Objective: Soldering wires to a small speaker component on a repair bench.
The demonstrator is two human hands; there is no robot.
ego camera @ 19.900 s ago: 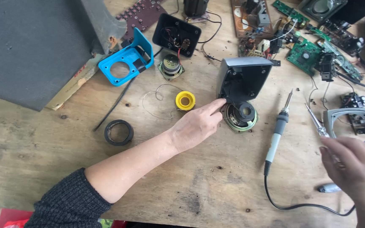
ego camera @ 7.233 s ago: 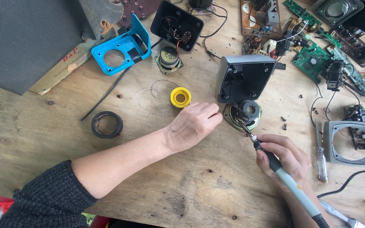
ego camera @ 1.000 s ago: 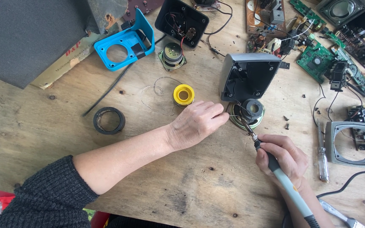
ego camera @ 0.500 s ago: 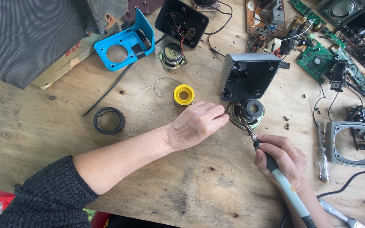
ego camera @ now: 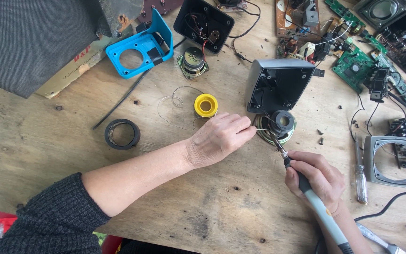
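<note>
Left hand: fingers pinched on a thin strand of solder wire, fed toward the small speaker just beside it on the wooden worktop.
Right hand: wrapped around the grip of a soldering iron, tip set at the speaker's rim.
Step in hand, as judged: a solder joint at the speaker's terminal. The next move calls for tip, wire end and terminal meeting at one spot, both hands held steady.

Inventory, left to right:
- Grey fabric-covered box, one, top left corner.
- Black ring, one, flat on the boards.
- Blue plastic frame, one, with a round hole.
- Loose speaker driver, one; with the speaker under work, two drivers near the hands.
- Yellow solder spool, one, wire uncoiled beside it.
- Grey speaker housing, one, open side up, touching the speaker.
- Green circuit boards, at least two.
- Screwdriver, one.
- Grey square bezel, one, far right.
</note>
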